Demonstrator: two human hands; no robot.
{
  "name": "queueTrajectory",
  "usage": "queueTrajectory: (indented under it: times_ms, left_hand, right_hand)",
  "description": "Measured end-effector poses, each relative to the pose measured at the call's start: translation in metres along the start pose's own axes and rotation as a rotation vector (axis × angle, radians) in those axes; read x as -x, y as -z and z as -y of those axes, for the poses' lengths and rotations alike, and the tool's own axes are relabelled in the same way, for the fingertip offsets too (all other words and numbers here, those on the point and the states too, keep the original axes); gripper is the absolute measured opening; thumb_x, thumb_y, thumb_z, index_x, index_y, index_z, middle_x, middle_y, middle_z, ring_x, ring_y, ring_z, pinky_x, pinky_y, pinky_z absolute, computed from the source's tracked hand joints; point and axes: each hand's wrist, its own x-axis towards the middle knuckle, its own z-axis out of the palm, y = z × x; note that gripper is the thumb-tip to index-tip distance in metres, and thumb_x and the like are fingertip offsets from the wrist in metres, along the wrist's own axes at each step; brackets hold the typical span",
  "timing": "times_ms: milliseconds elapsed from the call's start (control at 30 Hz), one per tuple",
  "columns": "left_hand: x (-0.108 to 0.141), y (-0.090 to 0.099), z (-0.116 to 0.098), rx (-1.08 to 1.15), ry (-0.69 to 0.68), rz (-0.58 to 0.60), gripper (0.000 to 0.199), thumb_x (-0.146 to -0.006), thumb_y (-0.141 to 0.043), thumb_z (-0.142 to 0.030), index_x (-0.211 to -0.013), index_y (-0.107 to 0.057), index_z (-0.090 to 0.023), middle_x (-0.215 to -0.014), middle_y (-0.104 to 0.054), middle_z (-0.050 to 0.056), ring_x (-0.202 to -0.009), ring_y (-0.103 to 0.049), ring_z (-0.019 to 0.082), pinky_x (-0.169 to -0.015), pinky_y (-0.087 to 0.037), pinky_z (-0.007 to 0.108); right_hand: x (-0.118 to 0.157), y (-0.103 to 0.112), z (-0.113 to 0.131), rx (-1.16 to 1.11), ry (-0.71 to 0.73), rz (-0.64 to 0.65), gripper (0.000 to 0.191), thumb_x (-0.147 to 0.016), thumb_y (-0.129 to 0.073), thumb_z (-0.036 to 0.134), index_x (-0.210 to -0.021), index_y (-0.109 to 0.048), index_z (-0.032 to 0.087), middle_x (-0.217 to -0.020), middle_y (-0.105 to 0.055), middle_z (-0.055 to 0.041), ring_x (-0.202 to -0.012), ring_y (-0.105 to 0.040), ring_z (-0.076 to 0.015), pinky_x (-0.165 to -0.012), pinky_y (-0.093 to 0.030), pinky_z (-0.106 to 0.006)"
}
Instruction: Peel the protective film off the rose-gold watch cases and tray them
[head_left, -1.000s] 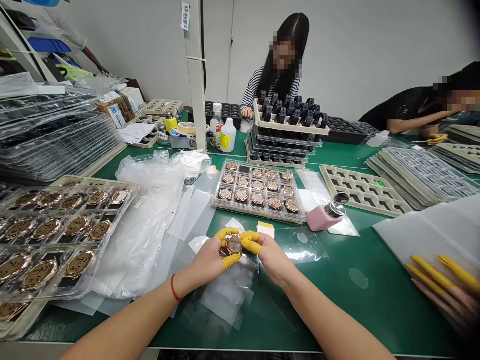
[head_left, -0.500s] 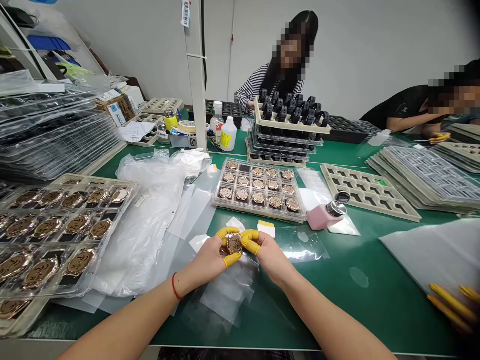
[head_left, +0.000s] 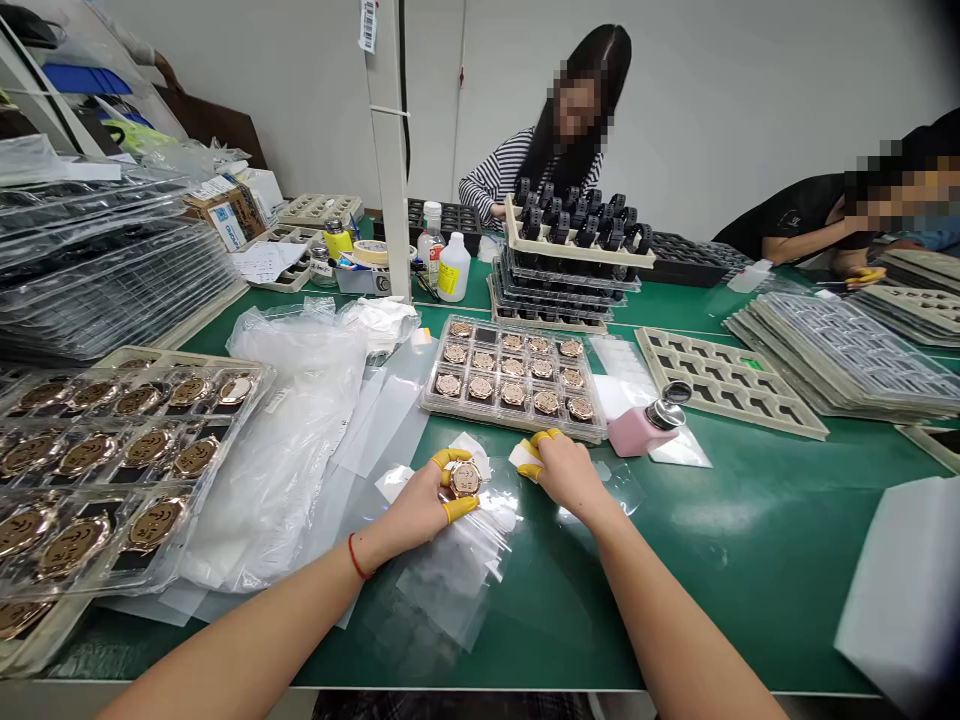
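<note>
Held between the yellow-covered fingers of my left hand [head_left: 421, 508] is a round gold watch case [head_left: 466, 479], its engraved back facing up. My right hand [head_left: 564, 470] pinches a small white card [head_left: 523, 458] to the right of it, its fingertips also in yellow covers. Thin clear plastic sheets [head_left: 442, 590] lie under and below my left hand. Just beyond both hands is a clear tray [head_left: 514, 416] of gold watch cases. A pink pump bottle [head_left: 637, 432] stands to the right of that tray.
A larger tray of watch cases [head_left: 247, 395] and plastic bags [head_left: 277, 450] lie at the left. Black watches fill a stacked tray [head_left: 581, 249] at the back. An empty beige tray [head_left: 735, 385] sits at the right. Two people are across the table.
My right hand has let go of the watch case, moved up and right, and taken hold of the white card. The gloved fingers at the far right edge are gone; a white object shows there.
</note>
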Motion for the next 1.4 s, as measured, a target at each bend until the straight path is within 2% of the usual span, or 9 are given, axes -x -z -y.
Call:
queueTrajectory:
  times_ms: [100,167,300,400,567,767,1067,1233,1400]
  left_hand:
    - [0.001,0.0,-0.002,-0.022,-0.005,-0.007,0.052,-0.074,-0.065,-0.026,-0.119,-0.04,-0.023,-0.099,-0.06,0.004,-0.085,-0.058,0.017,-0.074,-0.046,0.03]
    - [0.001,-0.001,-0.004,-0.037,-0.02,-0.016,0.049,-0.074,-0.065,-0.024,-0.117,-0.043,-0.022,-0.099,-0.06,0.004,-0.085,-0.058,0.017,-0.073,-0.046,0.029]
    - [0.001,-0.002,-0.007,-0.028,-0.065,-0.026,0.042,-0.074,-0.065,-0.023,-0.112,-0.046,-0.021,-0.098,-0.06,0.003,-0.083,-0.057,0.016,-0.072,-0.045,0.028]
    - [0.001,-0.002,-0.007,-0.012,-0.083,-0.015,0.038,-0.076,-0.063,-0.026,-0.11,-0.047,-0.021,-0.093,-0.06,0.002,-0.079,-0.057,0.015,-0.068,-0.044,0.026]
    - [-0.002,0.0,0.0,-0.036,-0.092,-0.027,0.039,-0.078,-0.061,-0.026,-0.113,-0.046,-0.021,-0.093,-0.059,0.003,-0.083,-0.056,0.017,-0.071,-0.044,0.028]
    - [-0.005,-0.001,0.003,-0.026,-0.133,-0.023,0.039,-0.079,-0.061,-0.03,-0.113,-0.047,-0.021,-0.103,-0.057,0.005,-0.091,-0.055,0.019,-0.079,-0.045,0.031]
    - [-0.004,-0.001,0.003,0.014,-0.112,-0.002,0.046,-0.073,-0.067,-0.028,-0.115,-0.048,-0.021,-0.11,-0.058,0.007,-0.1,-0.056,0.022,-0.085,-0.044,0.034]
    - [-0.004,0.0,0.003,0.017,-0.093,0.034,0.044,-0.072,-0.066,-0.022,-0.113,-0.048,-0.02,-0.1,-0.06,0.005,-0.088,-0.058,0.02,-0.078,-0.047,0.033]
    - [-0.002,0.001,-0.003,0.01,-0.138,0.087,0.037,-0.075,-0.062,-0.019,-0.109,-0.049,-0.02,-0.097,-0.06,0.004,-0.085,-0.058,0.018,-0.074,-0.047,0.03]
  right_hand:
    - [0.005,0.003,0.007,-0.005,-0.042,0.037,0.01,-0.082,-0.053,0.022,-0.087,-0.056,0.014,-0.088,-0.06,-0.0108,-0.077,-0.057,-0.0223,-0.057,-0.03,-0.029]
    - [0.013,0.006,0.017,-0.12,0.003,-0.004,0.011,-0.086,-0.045,0.018,-0.091,-0.054,0.015,-0.09,-0.06,-0.0097,-0.075,-0.057,-0.0199,-0.057,-0.031,-0.028]
    - [0.03,0.004,0.043,-0.387,0.318,-0.189,0.015,-0.091,-0.039,0.023,-0.093,-0.053,0.019,-0.089,-0.06,-0.0059,-0.079,-0.054,-0.017,-0.065,-0.036,-0.026]
    - [0.036,-0.005,0.057,-0.333,0.434,-0.198,0.016,-0.09,-0.041,0.023,-0.085,-0.055,0.019,-0.08,-0.058,-0.0049,-0.072,-0.051,-0.0166,-0.065,-0.033,-0.026]
    - [0.031,-0.018,0.064,-0.209,0.409,-0.287,0.012,-0.085,-0.046,0.019,-0.077,-0.054,0.017,-0.073,-0.056,-0.0044,-0.066,-0.045,-0.016,-0.061,-0.029,-0.026]
    - [0.026,-0.02,0.064,-0.156,0.394,-0.338,0.01,-0.081,-0.046,0.016,-0.079,-0.055,0.017,-0.072,-0.055,-0.0047,-0.068,-0.046,-0.0174,-0.062,-0.027,-0.027]
    - [0.015,-0.015,0.055,-0.164,0.28,-0.232,0.015,-0.082,-0.043,0.012,-0.082,-0.056,0.018,-0.079,-0.057,-0.0067,-0.073,-0.048,-0.0188,-0.063,-0.031,-0.028]
    - [0.023,-0.001,0.05,-0.28,0.474,-0.274,0.025,-0.082,-0.04,0.007,-0.094,-0.057,0.019,-0.089,-0.057,-0.0063,-0.081,-0.045,-0.0189,-0.069,-0.034,-0.029]
    - [0.029,0.002,0.058,-0.044,0.564,-0.287,0.027,-0.074,-0.044,0.0,-0.086,-0.06,0.018,-0.082,-0.054,-0.0068,-0.078,-0.04,-0.0199,-0.074,-0.032,-0.032]
